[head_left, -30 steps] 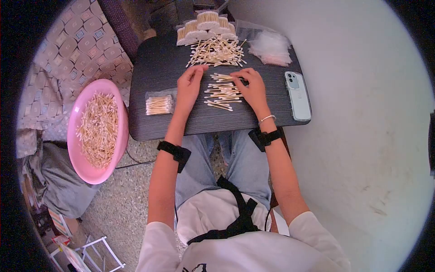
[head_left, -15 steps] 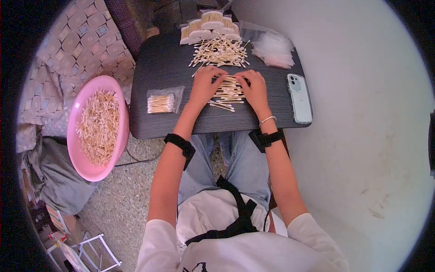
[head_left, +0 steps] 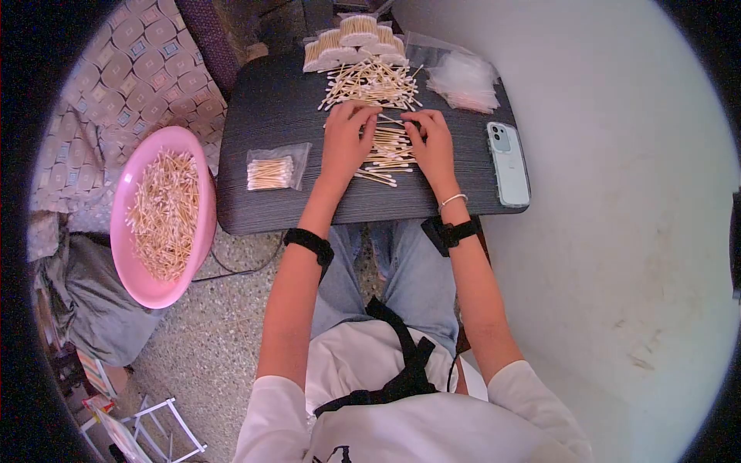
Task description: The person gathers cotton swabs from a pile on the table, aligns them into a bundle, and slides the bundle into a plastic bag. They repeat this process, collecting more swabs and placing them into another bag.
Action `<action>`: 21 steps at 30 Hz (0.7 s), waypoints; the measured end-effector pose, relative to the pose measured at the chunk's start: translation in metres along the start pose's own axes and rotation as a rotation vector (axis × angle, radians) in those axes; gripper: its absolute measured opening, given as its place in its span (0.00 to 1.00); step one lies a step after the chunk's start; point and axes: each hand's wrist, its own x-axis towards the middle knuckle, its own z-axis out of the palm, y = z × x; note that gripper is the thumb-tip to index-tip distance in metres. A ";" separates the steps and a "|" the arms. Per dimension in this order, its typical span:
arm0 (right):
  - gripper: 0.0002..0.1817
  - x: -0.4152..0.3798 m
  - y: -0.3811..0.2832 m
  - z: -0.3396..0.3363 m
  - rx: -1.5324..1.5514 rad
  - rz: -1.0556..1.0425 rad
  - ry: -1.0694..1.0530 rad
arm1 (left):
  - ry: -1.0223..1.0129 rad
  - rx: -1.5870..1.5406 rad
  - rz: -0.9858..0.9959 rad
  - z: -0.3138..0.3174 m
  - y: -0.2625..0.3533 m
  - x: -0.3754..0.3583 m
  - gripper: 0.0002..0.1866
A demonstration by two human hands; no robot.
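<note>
Cotton swabs with wooden sticks (head_left: 390, 149) lie in a loose row on the dark table, between my two hands. At the top of this row one cotton swab (head_left: 392, 119) spans the gap between my fingertips, slightly tilted. My left hand (head_left: 347, 137) has its fingers bent and drawn together at the swab's left end. At the right end, my right hand (head_left: 432, 143) has thumb and forefinger closed in on the swab. Just beyond my hands is a bigger jumbled heap of swabs (head_left: 370, 83).
Filled swab packs (head_left: 359, 31) are stacked at the table's far edge. Clear plastic bags (head_left: 463, 81) and a phone (head_left: 508, 166) lie on the right, a filled bag of swabs (head_left: 270, 174) on the left. A pink basin (head_left: 147, 287) of swabs stands left of the table (head_left: 255, 212).
Both hands have shifted slightly away from me, toward the heap. The swab between my fingertips has moved up with them and now tilts down to the right.
</note>
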 end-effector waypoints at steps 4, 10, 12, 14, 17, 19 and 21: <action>0.08 0.001 0.004 0.001 0.010 -0.053 0.002 | -0.068 0.105 0.122 -0.005 0.011 -0.006 0.11; 0.07 0.000 0.006 0.004 0.009 -0.040 0.023 | -0.129 0.158 0.112 0.002 0.009 -0.010 0.12; 0.07 -0.001 0.003 0.001 -0.006 -0.003 0.030 | -0.129 0.126 0.084 0.003 0.008 -0.011 0.12; 0.06 -0.002 0.001 0.000 -0.047 -0.003 0.055 | -0.110 0.084 0.052 0.003 0.008 -0.012 0.13; 0.06 -0.002 0.006 0.003 -0.068 -0.027 0.078 | -0.150 0.039 0.049 -0.002 0.012 -0.011 0.12; 0.06 -0.002 0.004 0.003 -0.062 -0.025 0.068 | -0.172 0.064 0.092 -0.003 0.012 -0.010 0.12; 0.05 -0.001 0.002 0.002 -0.041 -0.016 0.065 | -0.218 0.075 0.093 -0.003 0.012 -0.009 0.12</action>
